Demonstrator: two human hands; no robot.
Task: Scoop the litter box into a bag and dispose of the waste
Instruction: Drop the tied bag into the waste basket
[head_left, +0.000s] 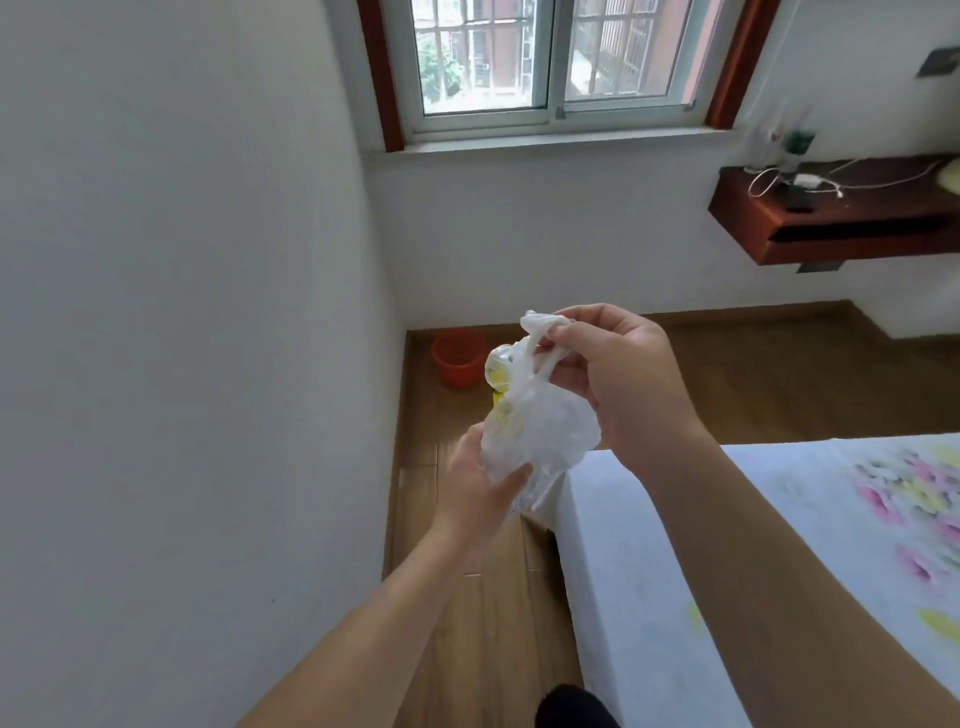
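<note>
Thin white plastic, crumpled and part see-through: that is the bag (540, 431), held up in the air between both of my grips. The right grip (613, 374) is at the top, its fingers curled and pinching the twisted handles. The left grip (478, 483) sits below it, cupped round the bag's bottom with the thumb pressed into the film. Something yellow (498, 376) shows through the plastic just left of the right grip.

I judge the step to be closing the bag's mouth before it goes out. To do it well I'd let the left grip carry the weight without squeezing, so nothing is forced upward, and I'd twist or knot the handles with the mouth uppermost. The film looks flimsy, so I'd pull gently.

An orange bucket (457, 358) stands on the wooden floor (779, 374) beyond the left grip. The bed (727, 545) lies beneath the right one. I see no litter box.
</note>
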